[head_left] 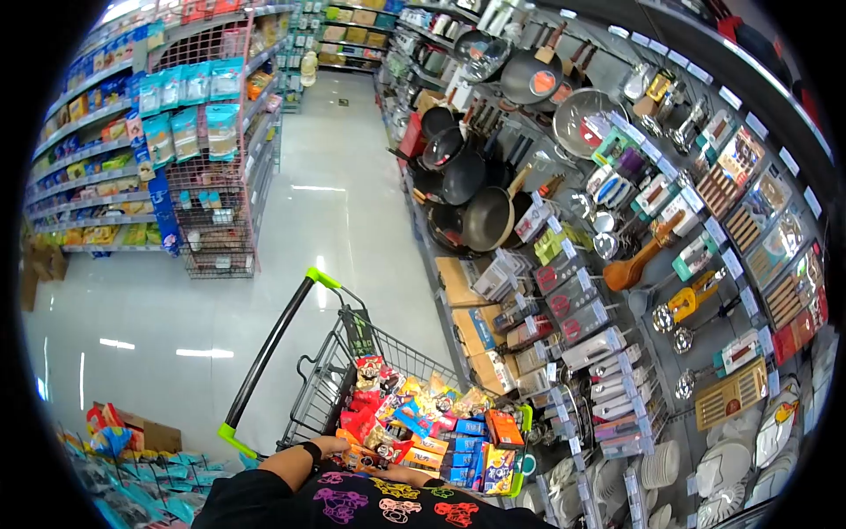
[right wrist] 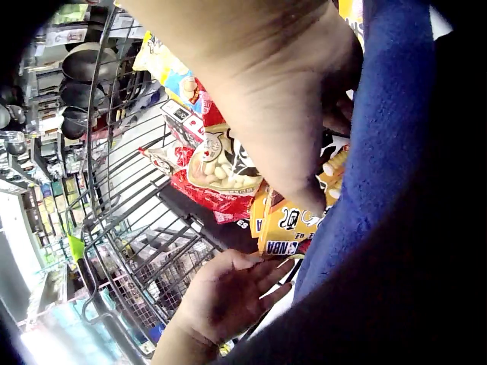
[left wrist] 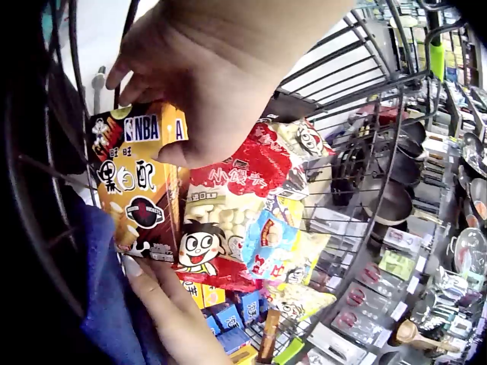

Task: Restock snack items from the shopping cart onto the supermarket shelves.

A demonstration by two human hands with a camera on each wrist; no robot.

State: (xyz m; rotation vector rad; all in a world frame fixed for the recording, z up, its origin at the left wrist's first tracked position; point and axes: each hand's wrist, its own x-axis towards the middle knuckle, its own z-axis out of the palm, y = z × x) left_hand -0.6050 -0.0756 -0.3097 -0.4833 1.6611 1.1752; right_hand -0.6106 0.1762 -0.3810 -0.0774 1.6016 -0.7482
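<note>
Both hands are over a shopping cart (head_left: 304, 407) full of packaged snacks. My left hand (left wrist: 202, 84) grips the top end of an orange snack box (left wrist: 125, 186) marked NBA, its thumb on one side and its fingers over the far edge. At the other end of the box my right hand (right wrist: 281, 125) holds on, thumb over the printed face; a sleeve hides part of its fingers. Beside the box lies a red bag (left wrist: 247, 175) of small round biscuits with a cartoon face. Blue boxes (head_left: 467, 445) and a small blue packet (left wrist: 270, 239) lie among the other snacks.
The cart's black handle (head_left: 269, 357) with green ends stands at the left. Along the right runs a rack with frying pans (head_left: 489, 216), utensils and white plates (head_left: 661, 465). Shelves of packaged goods (head_left: 84, 163) stand at the left, across a shiny floor (head_left: 326, 167).
</note>
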